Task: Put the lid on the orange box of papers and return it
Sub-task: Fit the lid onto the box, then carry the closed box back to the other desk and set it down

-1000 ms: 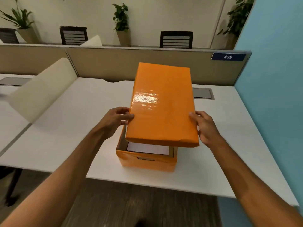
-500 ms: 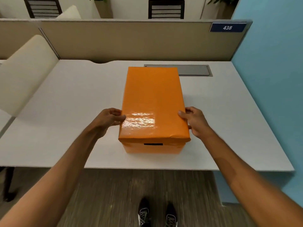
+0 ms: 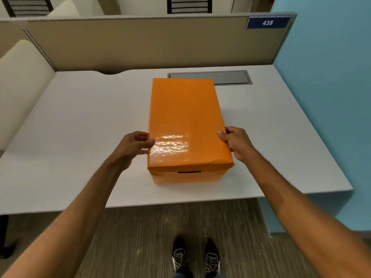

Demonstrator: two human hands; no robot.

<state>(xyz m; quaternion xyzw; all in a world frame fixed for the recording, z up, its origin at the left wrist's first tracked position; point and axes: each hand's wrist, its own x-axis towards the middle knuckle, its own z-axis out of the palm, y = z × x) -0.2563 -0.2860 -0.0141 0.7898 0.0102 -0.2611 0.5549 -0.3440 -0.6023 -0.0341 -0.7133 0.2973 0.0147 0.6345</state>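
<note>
A cream curved screen [image 3: 22, 81] stands well to the left of the orange box [image 3: 185, 177], at the far left edge of the white desk [image 3: 80, 127]. Closer to the box, the left hand [image 3: 133, 146] presses against the left side of the lid [image 3: 184, 121], near the end closest to the person: its thumb lies on the top edge of the lid, the other fingers curl along the lid's left flank, and the hand is partly closed around that edge with nothing else in it. The box itself sits on the desk toward the front edge, long side running away from the person, and the glossy orange lid rests fully down over it, covering the contents; below the lid's front rim a dark handle slot [image 3: 189, 172] shows in the box's near face. Behind the far end of the box, just touching it in the view, a grey cable hatch [image 3: 230, 77] is set flush in the desk, and beyond that runs a beige partition [image 3: 140, 43]. On the floor, nearer than the box, a pair of black laced shoes [image 3: 197, 257] point toward the desk. The right hand [image 3: 236, 143] grips the lid's right side opposite the left hand, thumb on the top edge and fingers wrapped down the flank, partly closed on it. Above and to the right of the box, a blue plate reading 438 [image 3: 268, 22] is fixed to the partition's corner, next to a light blue wall [image 3: 331, 97].
</note>
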